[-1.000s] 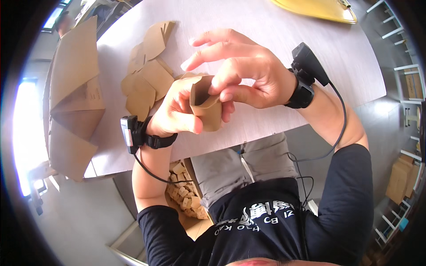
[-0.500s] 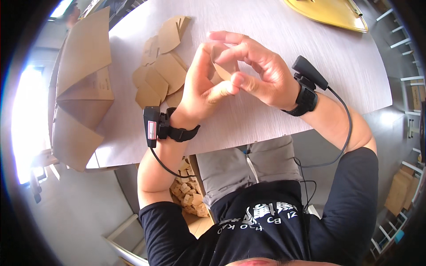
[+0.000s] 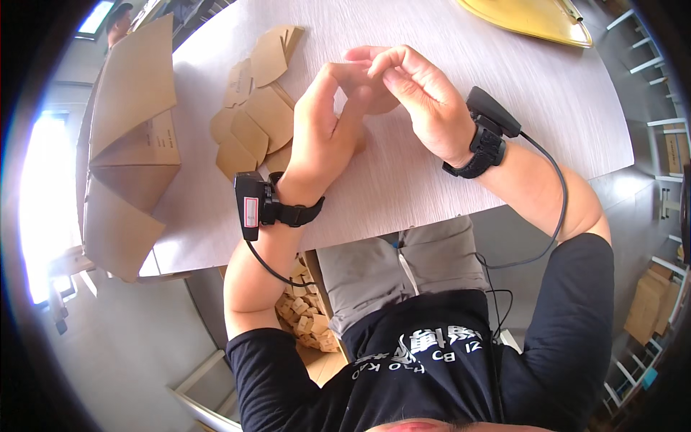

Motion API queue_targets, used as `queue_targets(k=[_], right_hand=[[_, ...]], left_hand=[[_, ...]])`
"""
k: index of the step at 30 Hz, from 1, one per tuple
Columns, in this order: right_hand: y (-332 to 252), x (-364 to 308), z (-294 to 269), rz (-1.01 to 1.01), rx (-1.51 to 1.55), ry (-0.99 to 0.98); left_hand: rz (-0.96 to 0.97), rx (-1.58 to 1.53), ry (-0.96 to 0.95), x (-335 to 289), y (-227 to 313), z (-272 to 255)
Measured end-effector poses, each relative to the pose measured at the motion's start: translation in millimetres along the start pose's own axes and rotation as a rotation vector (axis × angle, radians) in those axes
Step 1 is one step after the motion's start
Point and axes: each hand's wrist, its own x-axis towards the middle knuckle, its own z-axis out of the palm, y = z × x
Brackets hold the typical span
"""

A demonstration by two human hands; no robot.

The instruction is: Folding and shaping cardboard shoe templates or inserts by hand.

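My left hand [image 3: 325,119] and my right hand [image 3: 430,104] meet above the table. Between them is a small bent piece of brown cardboard [image 3: 383,103], largely hidden by the fingers. The left fingers curl round its far side, and my right thumb and fingertips are pinched together at its right edge. Just left of my left hand lies a loose pile of flat cut cardboard pieces [image 3: 248,137], several of them overlapping on the pale table [image 3: 403,180].
A large cardboard box [image 3: 137,133] with spread flaps stands at the table's left. Below the table edge, a carton holds many small folded cardboard pieces [image 3: 306,313]. A yellow object [image 3: 529,18] lies at the far right. A person [image 3: 120,21] is at the far left.
My right hand has turned, bringing its thumb up to the fingertips. The cardboard piece, standing tall between the hands before, is now lower and more covered. My left hand has shifted slightly.
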Motion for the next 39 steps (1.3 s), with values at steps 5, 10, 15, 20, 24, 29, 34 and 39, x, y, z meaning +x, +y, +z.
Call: queue_targets(k=[5,10,15,20,24,29,34,39], right_hand=[[7.1,2.1,1.1,-0.031,-0.017,0.015],[7.7,1.8,6.2,-0.012,0.152,-0.016],[1.3,1.3,7.9,0.078,0.148,0.050],[4.2,3.3,3.5,0.156,0.168,0.051],[-8.8,8.3,1.4,0.065,-0.007,-0.045],[-2.7,12.3,-13.5,-0.172,-0.447,-0.046],[4.5,20.7,-32.3,-0.208,-0.477,-0.098],[-2.5,25.6,-41.5,-0.355,-0.549,-0.126]], left_hand=[[-0.200,-0.320,0.103,-5.6,9.3,19.6],[-0.208,-0.613,0.045,-7.6,3.0,19.0],[-0.130,-0.402,0.095,-5.9,4.4,22.5],[-0.109,-0.297,-0.039,-6.1,10.7,10.5],[-0.057,-0.329,-0.031,-4.2,15.0,12.8],[-0.275,-0.458,-0.030,-8.6,25.1,16.2],[-0.274,-0.280,-0.333,-6.5,21.0,23.3],[-0.100,-0.191,-0.229,-7.4,11.5,22.6]])
